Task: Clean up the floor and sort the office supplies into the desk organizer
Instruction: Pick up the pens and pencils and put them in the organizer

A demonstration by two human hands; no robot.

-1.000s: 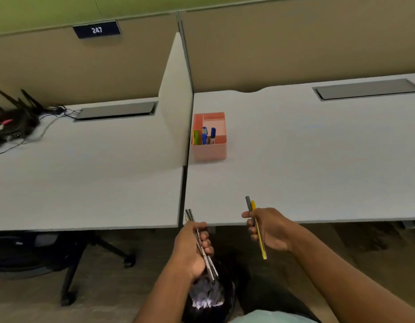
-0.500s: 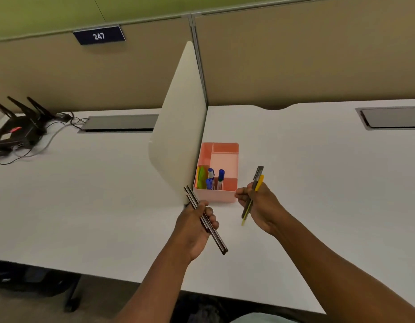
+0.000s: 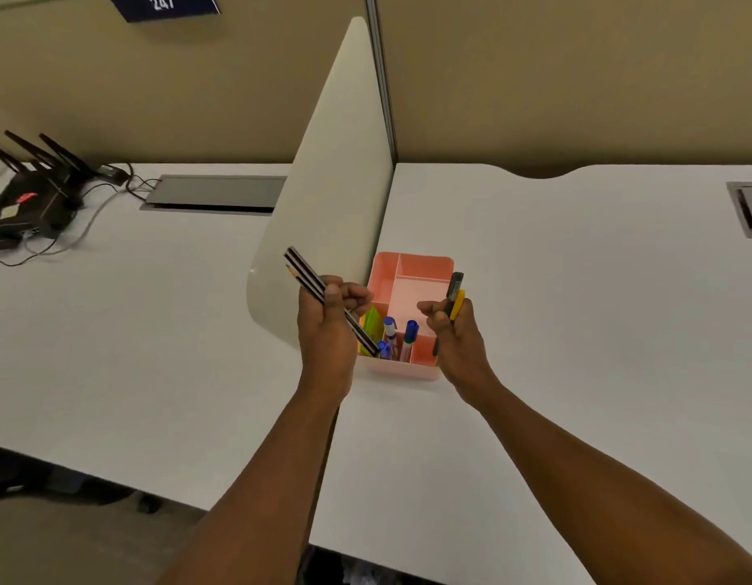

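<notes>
Organizer holds blue markers and green highlighter.

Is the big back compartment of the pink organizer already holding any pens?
No. The pink organizer's large compartment shows only its bare floor; the blue markers stand in the front slots.

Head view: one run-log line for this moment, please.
left hand: grips dark striped pencils | right hand: grips grey and yellow pens | pink plastic desk organizer: between hands, holds blue markers
</notes>
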